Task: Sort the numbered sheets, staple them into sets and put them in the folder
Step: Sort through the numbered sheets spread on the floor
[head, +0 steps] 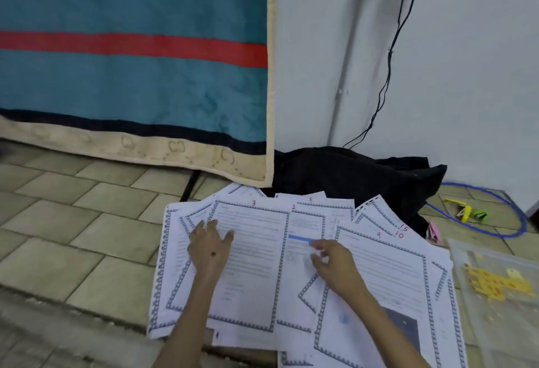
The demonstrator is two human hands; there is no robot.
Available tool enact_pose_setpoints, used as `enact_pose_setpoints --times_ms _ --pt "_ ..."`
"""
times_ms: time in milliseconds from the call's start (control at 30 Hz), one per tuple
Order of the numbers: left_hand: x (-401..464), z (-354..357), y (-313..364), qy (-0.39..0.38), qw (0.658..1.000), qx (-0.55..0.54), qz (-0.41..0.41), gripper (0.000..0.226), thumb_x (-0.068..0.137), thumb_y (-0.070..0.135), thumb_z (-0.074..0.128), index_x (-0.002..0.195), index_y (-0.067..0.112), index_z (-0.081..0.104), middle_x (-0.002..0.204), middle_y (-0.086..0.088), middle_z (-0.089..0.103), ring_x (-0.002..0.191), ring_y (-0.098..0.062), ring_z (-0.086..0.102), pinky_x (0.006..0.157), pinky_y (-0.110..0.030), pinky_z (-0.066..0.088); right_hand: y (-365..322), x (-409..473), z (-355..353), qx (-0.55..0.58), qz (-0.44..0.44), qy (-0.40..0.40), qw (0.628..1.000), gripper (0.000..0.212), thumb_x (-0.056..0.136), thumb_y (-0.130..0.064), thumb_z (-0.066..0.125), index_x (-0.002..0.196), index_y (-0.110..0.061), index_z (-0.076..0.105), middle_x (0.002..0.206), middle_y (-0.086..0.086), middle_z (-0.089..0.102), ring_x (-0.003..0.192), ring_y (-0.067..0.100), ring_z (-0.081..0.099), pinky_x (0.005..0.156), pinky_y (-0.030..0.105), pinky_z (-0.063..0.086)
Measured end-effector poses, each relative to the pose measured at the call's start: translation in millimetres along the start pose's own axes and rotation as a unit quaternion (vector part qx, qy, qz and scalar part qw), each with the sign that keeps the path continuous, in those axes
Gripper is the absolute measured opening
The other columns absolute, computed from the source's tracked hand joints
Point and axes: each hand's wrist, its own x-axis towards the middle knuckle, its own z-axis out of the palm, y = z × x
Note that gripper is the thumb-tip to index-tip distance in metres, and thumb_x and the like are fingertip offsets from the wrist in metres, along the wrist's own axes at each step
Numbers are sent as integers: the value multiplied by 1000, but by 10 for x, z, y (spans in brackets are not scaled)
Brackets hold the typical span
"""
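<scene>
Several white sheets with a dark patterned border lie fanned out on the tiled floor. Red numbers mark their top corners. The sheet marked 3 [253,265] lies at the left, the sheet marked 2 [306,221] in the middle, and the sheet marked 9 [385,274] at the right. My left hand [210,246] rests flat with spread fingers on sheet 3. My right hand [332,262] hovers over sheet 2 with fingers loosely curled, touching the paper. A pink stapler [433,232] lies beyond the sheets at the right. A clear plastic folder [495,280] with a yellow print lies at the far right.
A teal blanket [131,76] with a red stripe hangs at the back left. A black bag [350,178] sits against the white wall behind the sheets. A blue cable loop [513,230] and yellow and green clips [466,213] lie at the right.
</scene>
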Motion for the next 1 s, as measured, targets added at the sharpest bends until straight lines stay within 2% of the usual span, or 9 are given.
enact_pose_setpoints --times_ms 267,400,467,533,667,767,900,933,1000 --pt "451 -106 -144 -55 996 20 -72 69 78 42 70 134 13 42 131 -10 53 125 -29 45 100 -43 33 -573 424 431 201 123 -49 971 53 84 -11 68 131 -4 45 130 12 54 109 18 56 78 18 39" --pt "486 -223 -296 -46 948 -312 -26 9 86 2 62 84 9 67 86 -4 71 88 -23 64 86 -41 49 -523 525 511 304 186 -40 934 69 80 -11 73 138 -8 36 127 10 50 103 17 48 82 27 39" --pt "444 -313 -343 -74 889 -449 -43 27 80 -14 59 65 8 62 61 3 69 73 -18 65 72 -24 53 -447 560 489 315 185 -39 930 62 77 -13 75 133 -10 48 112 3 52 103 16 49 83 26 37" --pt "426 -412 -427 -118 896 -429 -11 24 73 -10 69 70 8 56 50 7 66 62 -7 64 57 -9 49 -405 541 461 306 162 -42 937 40 73 -18 79 110 -17 67 97 -1 55 93 14 52 78 22 41" --pt "580 -467 -668 -246 865 -437 -8 30 57 10 87 70 13 59 80 -17 59 77 -23 61 74 -34 58 -333 472 459 333 143 37 931 40 66 -5 82 95 -16 57 83 5 59 78 20 58 68 24 46" --pt "739 -447 -729 -323 844 -427 -35 30 54 8 87 70 6 62 89 -23 55 77 -26 61 73 -36 55 -327 445 426 342 118 8 932 31 67 1 79 94 -11 68 86 1 75 84 15 70 72 21 52" --pt "972 -427 -489 -317 775 -531 -134 11 89 10 55 93 4 64 102 -17 70 86 -26 67 82 -36 53 -204 375 299 374 87 26 923 16 49 -1 83 63 1 74 74 11 75 68 16 71 62 20 56" --pt "1036 -388 -406 -299 799 -507 -123 13 90 14 56 96 7 65 97 -11 72 86 -24 67 78 -31 54 -202 343 252 399 94 43 911 5 59 1 78 60 0 74 70 11 74 64 16 70 58 20 56" --pt "1103 -291 -201 -290 860 -413 -81 17 85 15 66 101 8 67 92 -9 71 81 -18 66 67 -22 53 -107 310 193 382 124 80 912 30 81 17 53 63 2 72 64 7 73 56 13 67 50 18 52"
